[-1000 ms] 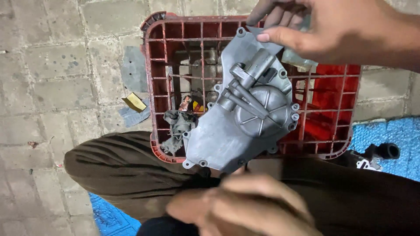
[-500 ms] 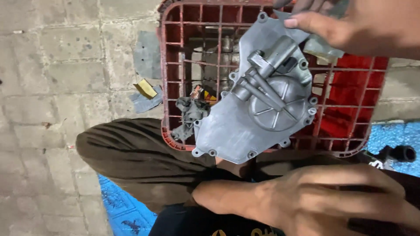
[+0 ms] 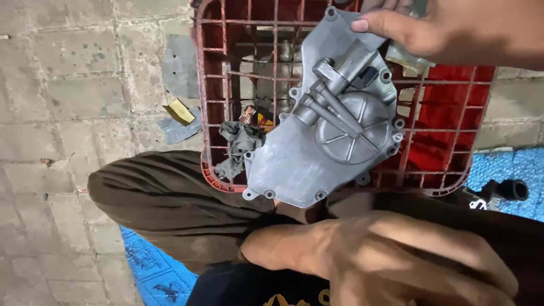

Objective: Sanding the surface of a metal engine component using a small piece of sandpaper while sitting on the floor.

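Far left of both hands, grey paving stones (image 3: 68, 85), with a small yellow-brown scrap (image 3: 179, 111) and a grey patch (image 3: 180, 65) lying just beside the red plastic crate (image 3: 211, 113). Below those, a knee in dark brown cloth (image 3: 164, 198) over a blue mat (image 3: 153, 272), now larger in view than half a second ago. Inside the crate, a crumpled grey rag (image 3: 241, 141) near the casting's lower left corner. Centre: a grey cast metal cover (image 3: 317, 136) with a round ribbed dome and bolt lugs, held tilted above the crate — lower and more central in frame than before. Bottom centre to right, the left hand (image 3: 391, 260), blurred, loosely curled with fingers close together, holding nothing visible, just under the cover's lower edge and apart from it. Top right, the right hand (image 3: 447, 31) pinching the cover's upper corner, thumb on top — grip unchanged. Far right, a dark tube-like part (image 3: 507, 190) on more blue mat.
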